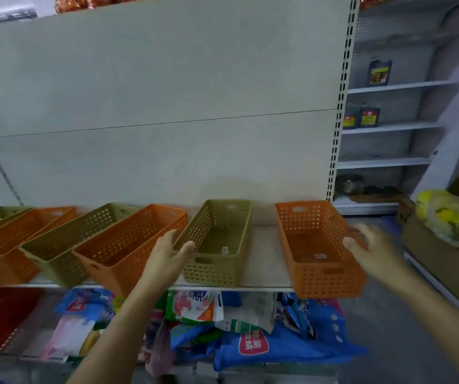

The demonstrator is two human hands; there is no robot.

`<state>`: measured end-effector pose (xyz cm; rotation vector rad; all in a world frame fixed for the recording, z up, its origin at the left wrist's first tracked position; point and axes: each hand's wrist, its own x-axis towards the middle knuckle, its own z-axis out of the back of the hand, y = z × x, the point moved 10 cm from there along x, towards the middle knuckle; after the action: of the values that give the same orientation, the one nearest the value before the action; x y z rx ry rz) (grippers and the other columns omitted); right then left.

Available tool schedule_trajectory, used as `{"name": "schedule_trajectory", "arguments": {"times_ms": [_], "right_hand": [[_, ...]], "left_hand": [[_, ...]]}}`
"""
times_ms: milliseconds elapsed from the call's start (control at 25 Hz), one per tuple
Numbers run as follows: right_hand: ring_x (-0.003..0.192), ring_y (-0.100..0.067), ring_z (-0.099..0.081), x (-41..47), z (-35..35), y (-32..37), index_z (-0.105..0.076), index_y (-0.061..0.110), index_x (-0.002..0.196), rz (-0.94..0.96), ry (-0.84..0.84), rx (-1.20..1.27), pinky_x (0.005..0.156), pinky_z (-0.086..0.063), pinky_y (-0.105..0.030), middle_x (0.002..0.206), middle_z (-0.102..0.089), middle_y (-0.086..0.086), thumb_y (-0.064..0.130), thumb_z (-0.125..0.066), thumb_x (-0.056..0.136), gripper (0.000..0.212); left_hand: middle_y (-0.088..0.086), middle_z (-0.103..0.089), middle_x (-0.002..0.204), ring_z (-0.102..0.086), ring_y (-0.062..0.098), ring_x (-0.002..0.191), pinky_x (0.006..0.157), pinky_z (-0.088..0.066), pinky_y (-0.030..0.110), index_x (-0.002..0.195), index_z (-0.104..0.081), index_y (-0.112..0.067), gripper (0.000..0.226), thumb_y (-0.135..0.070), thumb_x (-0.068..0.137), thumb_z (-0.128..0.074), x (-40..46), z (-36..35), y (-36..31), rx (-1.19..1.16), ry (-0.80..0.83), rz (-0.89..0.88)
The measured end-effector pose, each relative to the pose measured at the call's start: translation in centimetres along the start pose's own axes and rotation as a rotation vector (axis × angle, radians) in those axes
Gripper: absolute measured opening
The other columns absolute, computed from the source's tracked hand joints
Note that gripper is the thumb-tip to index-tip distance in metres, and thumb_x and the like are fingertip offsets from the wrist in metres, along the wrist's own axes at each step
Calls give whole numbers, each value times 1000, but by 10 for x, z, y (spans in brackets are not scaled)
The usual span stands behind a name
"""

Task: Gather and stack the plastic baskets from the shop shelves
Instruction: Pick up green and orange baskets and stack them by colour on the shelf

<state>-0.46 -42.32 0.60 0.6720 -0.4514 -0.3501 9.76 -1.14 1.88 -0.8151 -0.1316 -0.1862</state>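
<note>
Several perforated plastic baskets, alternately orange and olive green, stand in a row on a white shelf (pixel 264 253). An orange basket (pixel 317 245) is at the right end, slightly over the shelf's front edge. To its left stands an olive basket (pixel 220 239), then another orange basket (pixel 128 245). My left hand (pixel 167 256) is open, its thumb at the olive basket's left rim. My right hand (pixel 372 250) is open and blurred, close to the right wall of the right-end orange basket; whether it touches is unclear.
Further left lie another olive basket (pixel 70 245) and an orange one (pixel 9 250). Bagged goods (pixel 250 328) fill the lower shelf. A cardboard box (pixel 438 259) with a yellow bag (pixel 444 214) stands right. Dark bottles (pixel 379 73) sit on the far shelves.
</note>
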Motion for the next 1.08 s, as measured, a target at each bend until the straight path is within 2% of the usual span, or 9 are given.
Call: {"name": "schedule_trajectory", "arguments": {"times_ms": [80,160,240,360,520,760,840,1000,1080], "right_hand": [[95,-26,-63,19,-9,-17,-46,18,137,-138,84,-77,77,-53,-38,118,-62,-12,43,-52,91,52],[95,-29,-63,25,-22,-33,-35,15,145,-287,236,-207,75,-50,-35,125,-60,-16,39,-49,97,55],[90,-28,-64,28,-31,-44,-48,11,135,-372,327,-248,78,-53,-38,120,-65,-16,37,-47,98,46],[62,-23,-64,36,-31,-55,-66,7,108,-382,285,-239,53,-51,-32,74,-67,-7,21,-46,96,28],[49,-23,-62,31,-26,-56,-66,15,105,-346,198,-157,45,-46,-28,64,-65,-6,14,-43,92,27],[61,-30,-66,-9,-8,-54,-59,26,114,-315,69,-118,59,-57,-43,74,-67,-7,23,-43,89,29],[62,-28,-65,-30,6,-41,-58,22,118,-284,37,-69,57,-54,-38,77,-66,-6,20,-42,94,28],[66,-22,-65,-74,26,-15,-56,24,124,-217,39,13,58,-56,-38,79,-60,8,20,-43,98,29],[67,-18,-62,-92,28,-4,-56,20,129,-195,48,51,62,-55,-39,82,-60,5,18,-45,97,33]], "left_hand": [[5,-52,143,-54,26,126,102,-46,43,149,-37,-16,62,-45,96,-53,29,-3,20,-39,10,98],[6,-63,131,-63,28,114,100,-50,48,140,-46,-22,55,-51,94,-53,54,-13,41,-68,95,190],[9,-69,112,-69,28,96,87,-58,51,124,-57,-21,39,-46,94,-53,73,-28,63,-43,167,321],[12,-69,97,-71,30,83,74,-63,49,106,-61,-17,19,-30,99,-50,86,-40,68,67,238,333],[5,-67,84,-71,25,69,63,-64,42,103,-57,-24,10,-20,100,-48,76,-39,52,78,172,277],[7,-71,99,-74,25,72,63,-64,44,115,-55,-26,25,-14,95,-45,16,-30,50,-15,34,226],[7,-71,99,-73,25,73,65,-63,45,121,-59,-23,30,-15,95,-45,-14,-20,47,-32,-31,230],[2,-70,99,-67,19,79,69,-61,42,111,-61,-31,26,-16,97,-46,-86,1,34,-74,-114,215],[-3,-67,94,-67,19,81,72,-60,44,107,-59,-35,25,-16,97,-46,-117,17,35,-81,-143,218]]}}
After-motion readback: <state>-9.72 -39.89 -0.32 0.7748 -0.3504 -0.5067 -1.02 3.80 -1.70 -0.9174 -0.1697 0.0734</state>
